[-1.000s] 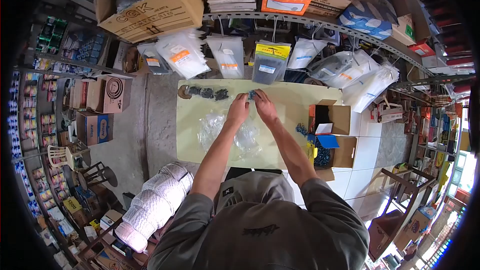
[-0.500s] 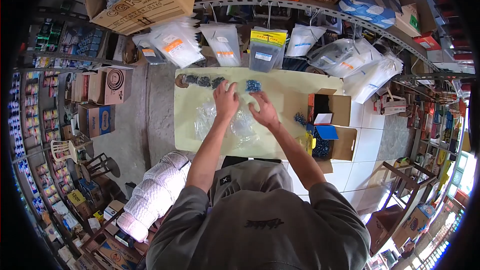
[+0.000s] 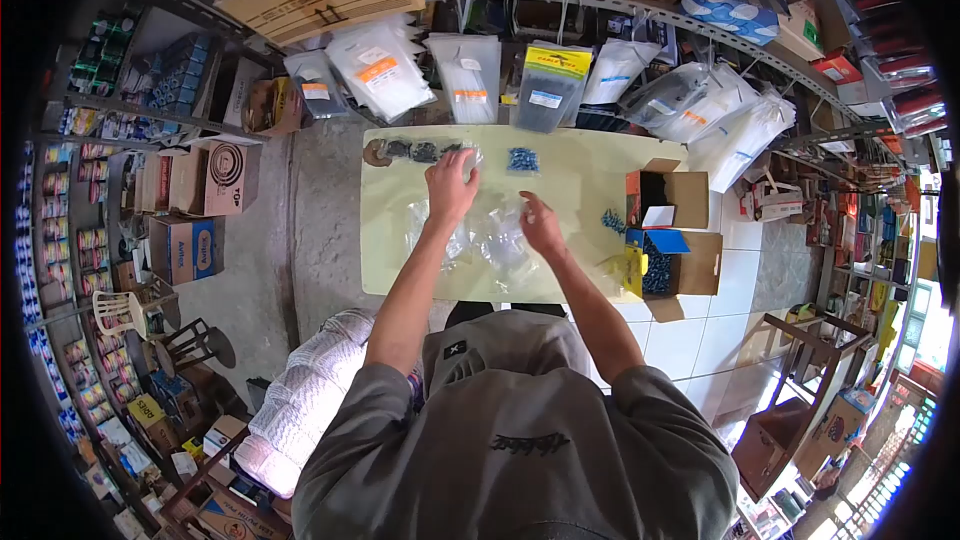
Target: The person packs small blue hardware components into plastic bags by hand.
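On the pale yellow table (image 3: 390,275), my left hand (image 3: 452,185) has its fingers apart over the right end of a row of small bags with dark contents (image 3: 424,151). My right hand (image 3: 540,220) is over the right side of the clear plastic bags (image 3: 500,245), its fingers partly curled; whether it holds anything is too small to tell. A bag of blue pieces (image 3: 522,159) lies beyond it, touching neither hand. More clear bags (image 3: 440,240) lie under my left forearm.
Right of the hands are loose blue pieces (image 3: 612,221), an open box with black contents (image 3: 690,198) and an open box of blue pieces (image 3: 656,271). Packaged plastic bags (image 3: 465,80) hang beyond the table. A white wrapped roll (image 3: 305,400) stands at lower left.
My right hand has drawn back from the bag of blue pieces, and its fingers are more curled. My left hand remains near the dark bags. The camera view has shifted slightly.
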Demonstrator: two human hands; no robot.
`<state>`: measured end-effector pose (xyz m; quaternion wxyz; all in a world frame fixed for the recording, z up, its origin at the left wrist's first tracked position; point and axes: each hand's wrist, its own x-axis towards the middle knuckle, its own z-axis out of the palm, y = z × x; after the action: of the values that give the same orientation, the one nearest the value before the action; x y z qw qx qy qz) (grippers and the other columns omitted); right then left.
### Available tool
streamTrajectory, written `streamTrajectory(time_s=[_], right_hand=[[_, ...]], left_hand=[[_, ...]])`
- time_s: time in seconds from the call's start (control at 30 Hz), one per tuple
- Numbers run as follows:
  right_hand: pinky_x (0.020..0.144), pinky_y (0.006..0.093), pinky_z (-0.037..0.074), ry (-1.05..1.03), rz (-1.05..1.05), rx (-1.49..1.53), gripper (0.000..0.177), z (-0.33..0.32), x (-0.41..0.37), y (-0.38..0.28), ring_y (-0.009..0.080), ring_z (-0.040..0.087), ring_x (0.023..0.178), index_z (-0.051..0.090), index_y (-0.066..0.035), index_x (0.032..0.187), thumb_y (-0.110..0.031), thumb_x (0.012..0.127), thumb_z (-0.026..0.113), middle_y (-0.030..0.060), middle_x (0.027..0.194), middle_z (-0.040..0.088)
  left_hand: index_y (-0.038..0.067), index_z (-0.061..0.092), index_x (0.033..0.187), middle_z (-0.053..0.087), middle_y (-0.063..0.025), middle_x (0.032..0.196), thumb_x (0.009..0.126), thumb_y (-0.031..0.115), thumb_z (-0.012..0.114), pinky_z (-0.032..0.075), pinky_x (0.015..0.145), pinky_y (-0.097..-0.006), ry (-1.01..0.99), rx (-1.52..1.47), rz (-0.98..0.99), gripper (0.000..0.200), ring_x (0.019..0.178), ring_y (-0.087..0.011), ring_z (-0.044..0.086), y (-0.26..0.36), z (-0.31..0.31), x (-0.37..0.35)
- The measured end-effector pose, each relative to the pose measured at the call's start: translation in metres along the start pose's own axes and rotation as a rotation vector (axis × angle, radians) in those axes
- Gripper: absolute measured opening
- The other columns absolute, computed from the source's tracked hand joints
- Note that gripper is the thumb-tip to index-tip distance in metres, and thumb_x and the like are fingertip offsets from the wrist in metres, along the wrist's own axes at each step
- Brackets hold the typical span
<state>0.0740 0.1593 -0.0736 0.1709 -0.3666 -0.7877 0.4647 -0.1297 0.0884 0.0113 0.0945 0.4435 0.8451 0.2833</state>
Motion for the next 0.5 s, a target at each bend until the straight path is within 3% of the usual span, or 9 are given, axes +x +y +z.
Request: streamTrajectory(time_s=[0.07,0.17,0.23,0.27,0.3,0.37,0.4,0.43,0.5], right_hand=[[0.077,0.035,0.054,0.021,0.146,0.081,0.045,-0.015,-0.004,-0.013,0.0256,0.066,0.09,0.053,-0.004,0.125,-0.001,0.081,0.062,0.0181,0.099,0.066],[0.074,0.0321,0.053,0.129,0.218,0.242,0.042,-0.026,-0.017,-0.019,0.0183,0.065,0.086,0.053,0.001,0.123,-0.001,0.082,0.062,0.0121,0.097,0.066],[0.074,0.0307,0.053,0.195,0.249,0.373,0.041,-0.028,-0.033,-0.023,0.0148,0.063,0.083,0.053,0.003,0.122,-0.001,0.082,0.062,0.0088,0.096,0.066],[0.073,0.0293,0.052,0.209,0.286,0.464,0.042,-0.028,-0.041,-0.024,0.0131,0.062,0.083,0.053,0.003,0.122,-0.002,0.082,0.063,0.0063,0.095,0.065],[0.073,0.0279,0.052,0.222,0.321,0.557,0.042,-0.028,-0.049,-0.024,0.0114,0.06,0.082,0.053,0.003,0.122,-0.003,0.082,0.064,0.0039,0.093,0.063],[0.078,0.0302,0.051,0.13,0.321,0.417,0.045,-0.019,-0.068,-0.016,0.0168,0.061,0.089,0.054,0.001,0.122,-0.01,0.081,0.069,0.0087,0.099,0.062],[0.085,0.0354,0.049,0.134,0.23,0.146,0.049,-0.009,-0.078,-0.021,0.0234,0.059,0.097,0.052,-0.001,0.124,-0.011,0.079,0.07,0.0139,0.106,0.06],[0.092,0.0407,0.046,0.136,0.137,-0.125,0.054,0.001,-0.087,-0.025,0.03,0.057,0.105,0.051,-0.004,0.126,-0.011,0.077,0.071,0.0192,0.112,0.058],[0.101,0.0456,0.039,0.072,0.267,-0.216,0.079,0.028,-0.1,-0.027,0.0422,0.046,0.116,0.036,-0.012,0.141,-0.015,0.073,0.076,0.0257,0.127,0.043]], left_hand=[[0.01,0.06,0.112,0.064,-0.0104,0.105,0.079,0.013,0.068,0.045,0.083,-0.0438,0.089,-0.108,0.062,0.034,0.098,-0.0295,0.061,-0.002,-0.024,-0.006],[0.012,0.06,0.114,0.062,-0.0078,0.103,0.08,0.017,0.068,0.039,0.088,-0.0448,0.094,-0.187,0.0,0.035,0.102,-0.0268,0.059,-0.008,-0.055,-0.039],[0.01,0.062,0.109,0.063,-0.0102,0.103,0.079,0.014,0.068,0.046,0.082,-0.0455,0.142,-0.058,0.051,0.031,0.094,-0.0297,0.061,-0.016,-0.063,-0.072],[0.014,0.062,0.114,0.054,-0.0128,0.124,0.079,0.017,0.07,0.043,0.088,-0.0503,0.002,-0.062,-0.059,0.036,0.113,-0.0331,0.053,-0.029,-0.054,-0.091],[0.014,0.062,0.114,0.054,-0.0128,0.124,0.079,0.017,0.07,0.043,0.088,-0.0503,0.005,-0.068,-0.056,0.036,0.113,-0.0331,0.053,-0.036,-0.046,-0.106],[0.019,0.062,0.118,0.03,-0.0146,0.145,0.08,0.021,0.072,0.038,0.096,-0.0596,-0.079,0.161,-0.115,0.04,0.133,-0.0417,0.031,-0.044,-0.032,-0.127],[0.022,0.058,0.125,0.01,-0.0131,0.154,0.08,0.024,0.073,0.03,0.101,-0.0686,-0.228,0.085,-0.222,0.047,0.139,-0.0497,0.011,-0.049,-0.027,-0.132],[0.022,0.058,0.125,0.01,-0.0131,0.154,0.08,0.024,0.073,0.03,0.101,-0.0686,-0.227,0.079,-0.218,0.047,0.139,-0.0497,0.011,-0.051,-0.025,-0.134],[0.026,0.055,0.128,0.008,-0.0123,0.154,0.08,0.024,0.073,0.026,0.102,-0.0735,-0.365,0.033,-0.262,0.051,0.138,-0.0535,0.011,-0.056,-0.024,-0.136]])
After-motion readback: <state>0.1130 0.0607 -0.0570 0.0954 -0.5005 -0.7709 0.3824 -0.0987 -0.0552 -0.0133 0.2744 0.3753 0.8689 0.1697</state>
